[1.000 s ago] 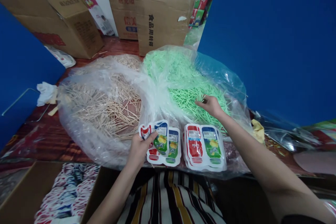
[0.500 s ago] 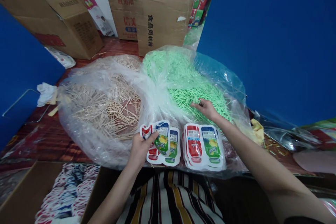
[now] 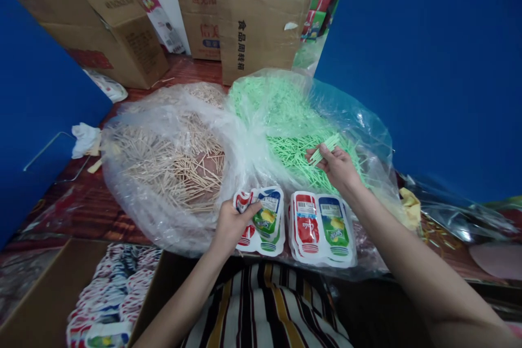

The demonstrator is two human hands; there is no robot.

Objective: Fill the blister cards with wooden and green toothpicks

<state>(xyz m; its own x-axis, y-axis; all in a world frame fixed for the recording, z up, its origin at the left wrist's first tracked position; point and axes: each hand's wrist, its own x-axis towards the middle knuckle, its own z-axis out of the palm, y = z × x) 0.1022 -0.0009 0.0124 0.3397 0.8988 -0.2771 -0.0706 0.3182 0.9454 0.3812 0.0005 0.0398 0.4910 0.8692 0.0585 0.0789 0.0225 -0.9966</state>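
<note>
My left hand point(image 3: 235, 224) pinches a Cola and Sprite printed packet point(image 3: 267, 212), its thumb on the front. Other packets of the same kind lie just under it at the table's front edge. My right hand point(image 3: 335, 164) closes on a small bunch of pale green sticks point(image 3: 326, 148), held above the open bag of green sticks point(image 3: 291, 147). Below that hand rests a stack of Cola and Sprite packets point(image 3: 321, 228). To the left spreads a clear bag of tan sticks point(image 3: 191, 174).
A carton of finished-looking packets point(image 3: 114, 288) stands low at the left. Cardboard boxes point(image 3: 261, 27) line the back of the table. Blue panels point(image 3: 428, 65) rise on both sides. A yellow cloth point(image 3: 410, 207) and loose plastic film lie at the right.
My right hand has lifted slightly and moved right, with a bunch of green sticks now plainly showing in its fingers. The left hand still grips the packet. The whole view has shifted a little.
</note>
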